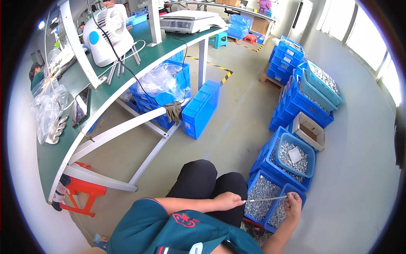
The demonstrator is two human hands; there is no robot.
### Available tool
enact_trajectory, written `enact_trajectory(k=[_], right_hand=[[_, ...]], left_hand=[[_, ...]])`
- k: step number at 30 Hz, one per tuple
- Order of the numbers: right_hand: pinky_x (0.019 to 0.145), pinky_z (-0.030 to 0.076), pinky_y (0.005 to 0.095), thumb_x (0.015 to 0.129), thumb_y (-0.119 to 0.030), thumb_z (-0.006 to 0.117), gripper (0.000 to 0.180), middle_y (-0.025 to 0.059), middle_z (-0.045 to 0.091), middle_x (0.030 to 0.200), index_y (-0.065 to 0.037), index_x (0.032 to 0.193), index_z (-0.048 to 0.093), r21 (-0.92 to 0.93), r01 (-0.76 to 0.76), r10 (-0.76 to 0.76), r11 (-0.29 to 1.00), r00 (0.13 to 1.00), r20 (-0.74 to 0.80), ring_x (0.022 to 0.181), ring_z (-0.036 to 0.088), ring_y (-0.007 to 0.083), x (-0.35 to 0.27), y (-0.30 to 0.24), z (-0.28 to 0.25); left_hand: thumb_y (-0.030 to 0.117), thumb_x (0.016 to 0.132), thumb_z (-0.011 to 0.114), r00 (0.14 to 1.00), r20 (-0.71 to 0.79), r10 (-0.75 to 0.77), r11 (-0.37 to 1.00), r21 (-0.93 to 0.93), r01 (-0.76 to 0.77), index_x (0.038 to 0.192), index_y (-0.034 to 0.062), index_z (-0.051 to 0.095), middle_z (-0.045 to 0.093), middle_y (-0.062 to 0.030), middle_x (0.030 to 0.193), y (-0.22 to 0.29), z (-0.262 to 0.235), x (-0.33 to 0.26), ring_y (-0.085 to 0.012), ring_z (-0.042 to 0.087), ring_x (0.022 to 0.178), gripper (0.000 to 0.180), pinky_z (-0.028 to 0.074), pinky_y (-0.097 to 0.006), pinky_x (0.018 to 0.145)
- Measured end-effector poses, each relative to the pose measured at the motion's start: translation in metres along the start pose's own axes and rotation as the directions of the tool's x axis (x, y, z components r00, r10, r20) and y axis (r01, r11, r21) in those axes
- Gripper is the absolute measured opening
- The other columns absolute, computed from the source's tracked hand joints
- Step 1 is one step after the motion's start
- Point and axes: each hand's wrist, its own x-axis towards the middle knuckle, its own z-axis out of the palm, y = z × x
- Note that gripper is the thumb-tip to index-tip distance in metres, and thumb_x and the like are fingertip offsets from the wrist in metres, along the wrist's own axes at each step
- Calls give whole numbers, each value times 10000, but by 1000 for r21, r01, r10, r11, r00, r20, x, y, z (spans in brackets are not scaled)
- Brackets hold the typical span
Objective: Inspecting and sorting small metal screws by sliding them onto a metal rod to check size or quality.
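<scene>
A thin grey metal rod (267,199) stretches level between my two hands, above blue bins full of small silvery metal parts (259,191). My left hand (228,201), resting over my lap, is closed at the rod's left end. Whether its fingers also pinch a small part there is too small to tell. My right hand (292,205) grips the other end between thumb and fingers, over the smaller blue tray (299,191) inside the bin.
More blue crates (277,111) with metal parts stack along the right wall, beside a white box (311,131). At left, a green worktable (146,63) bears a white fan (108,38), a scale (192,21) and several rods (122,67). A blue crate (201,111) stands by its leg.
</scene>
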Motion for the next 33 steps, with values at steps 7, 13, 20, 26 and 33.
enact_trajectory(k=[7, 13, 20, 26, 33], right_hand=[[373, 275, 199, 839, -138, 577, 190, 3, 450, 598, 2, 963, 542, 0, -211, 209, 977, 968, 138, 424, 371, 68, -12, 35, 51], [370, 266, 160, 860, -169, 543, 289, 38, 540, 700, 12, 1085, 546, 204, -364, 302, 909, 911, 279, 456, 400, 57, -15, 65, 62], [347, 266, 164, 869, -116, 506, 224, 65, 524, 766, 1, 1060, 523, 556, -190, 198, 809, 979, 47, 483, 388, 65, -18, 56, 10], [340, 259, 164, 905, -267, 515, 238, 28, 499, 694, -37, 958, 546, 721, -129, 75, 681, 991, 107, 477, 383, 57, -10, 39, 0], [361, 241, 165, 884, -293, 546, 244, -15, 429, 662, -73, 983, 578, 801, -153, 78, 579, 988, 132, 484, 345, 53, 5, 16, 7]], left_hand=[[359, 848, 529, 1000, -29, 10, 995, -99, -13, 684, 30, 586, 588, -149, 647, -11, 13, 17, -259, 583, 603, 372, 448, -382, 590], [214, 871, 548, 994, -25, -104, 948, -304, 92, 692, 25, 576, 524, 14, 615, -16, 1, 23, -65, 464, 602, 263, 401, -240, 577], [225, 892, 518, 996, 55, -68, 961, -263, 80, 688, 24, 527, 454, 32, 604, -16, 4, 22, -52, 393, 581, 286, 343, -229, 535], [206, 881, 522, 999, 22, -45, 979, -200, 49, 681, 12, 517, 425, 18, 579, -4, 2, 9, -53, 380, 571, 279, 337, -245, 518], [231, 868, 537, 999, -9, -41, 986, -165, 39, 690, -7, 521, 432, -72, 530, -9, 2, 9, -120, 388, 503, 297, 350, -309, 488]])
